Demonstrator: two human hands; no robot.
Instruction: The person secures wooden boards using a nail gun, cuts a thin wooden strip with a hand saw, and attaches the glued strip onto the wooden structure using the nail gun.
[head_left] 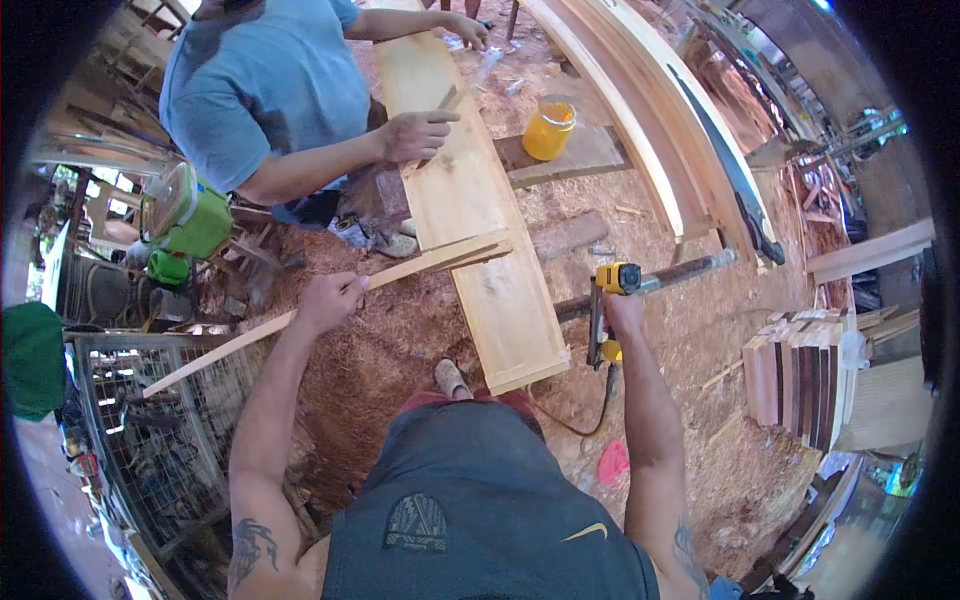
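My left hand (pixel 328 303) is closed around a long thin wooden strip (pixel 230 347). The strip's far end lies over a wide pale board (pixel 505 310), which stretches away from in front of my legs. At the board's right side, my right hand (pixel 626 316) grips a yellow and black nail gun (pixel 617 279) by its handle, apart from the board. A hose (pixel 606 395) hangs down from the tool. Across the board, a co-worker's hand (pixel 418 136) rests over the wood with a small piece of wood beside it.
A yellow container (pixel 550 130) stands on a plank right of the board. Long curved timbers (pixel 640 130) lie beyond it. Stacked wood pieces (pixel 795 375) sit at right, a wire-mesh frame (pixel 160 410) at left. Shavings cover the ground; a pink scrap (pixel 612 464) lies there.
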